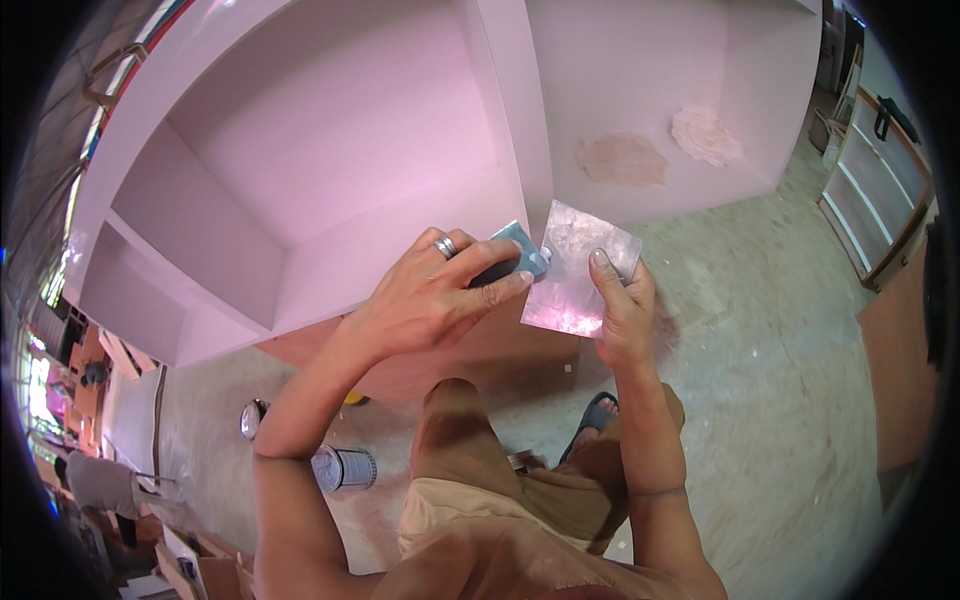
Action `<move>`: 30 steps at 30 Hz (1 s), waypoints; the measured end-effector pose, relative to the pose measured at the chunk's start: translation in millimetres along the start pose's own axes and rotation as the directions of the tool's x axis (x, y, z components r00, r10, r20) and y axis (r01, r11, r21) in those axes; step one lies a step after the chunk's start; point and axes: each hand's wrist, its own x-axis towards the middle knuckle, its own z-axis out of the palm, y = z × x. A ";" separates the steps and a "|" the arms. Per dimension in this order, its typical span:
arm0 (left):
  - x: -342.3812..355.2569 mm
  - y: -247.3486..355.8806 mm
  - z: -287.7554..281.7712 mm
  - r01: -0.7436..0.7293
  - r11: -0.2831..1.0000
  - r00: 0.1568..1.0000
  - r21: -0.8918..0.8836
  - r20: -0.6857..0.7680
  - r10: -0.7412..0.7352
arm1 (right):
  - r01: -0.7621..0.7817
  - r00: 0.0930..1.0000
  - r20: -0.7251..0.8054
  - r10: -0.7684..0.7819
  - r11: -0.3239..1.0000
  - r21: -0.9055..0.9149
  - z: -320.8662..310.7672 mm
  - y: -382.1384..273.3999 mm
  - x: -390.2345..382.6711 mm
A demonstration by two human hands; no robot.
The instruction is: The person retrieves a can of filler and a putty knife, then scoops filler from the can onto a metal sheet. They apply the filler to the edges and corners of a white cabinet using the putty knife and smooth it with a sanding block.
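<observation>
My left hand (425, 295), with a ring on one finger, is closed around the dark handle of a putty knife (521, 240). The knife's blue-grey blade meets the near left edge of a square metal plate (580, 245). A small dab of whitish paste (545, 256) shows where blade and plate come together. Gripping the plate from its right side is my right hand (627, 310), thumb on top and fingers underneath. Both tools are in the air in front of the pale pink cabinet (390, 110).
Two uneven patches, one brownish (622, 160) and one lighter (706, 136), mark the cabinet's right compartment. A paint can (350, 468) and another can (252, 420) stand on the concrete floor at left. A framed panel (872, 185) and a brown board (900, 350) are at right.
</observation>
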 end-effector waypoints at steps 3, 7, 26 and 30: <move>2.7 -3.3 -1.8 0.008 1.000 0.997 -0.021 0.081 -0.006 | -0.041 0.997 0.060 0.042 0.999 -0.012 -2.9 -0.7 7.9; 12.4 -8.6 -25.5 0.034 0.999 0.990 -0.034 0.135 -0.029 | -0.105 0.990 -0.069 0.123 0.970 0.220 -19.5 12.6 18.0; 145.5 -142.3 1.4 0.562 0.664 0.521 0.493 -0.835 0.178 | -0.161 0.962 -0.142 0.233 0.904 0.395 -118.6 53.0 41.5; 147.9 -150.3 -1.4 0.533 0.640 0.529 0.554 -0.808 0.259 | -0.166 0.964 -0.131 0.232 0.909 0.383 -121.0 56.3 44.0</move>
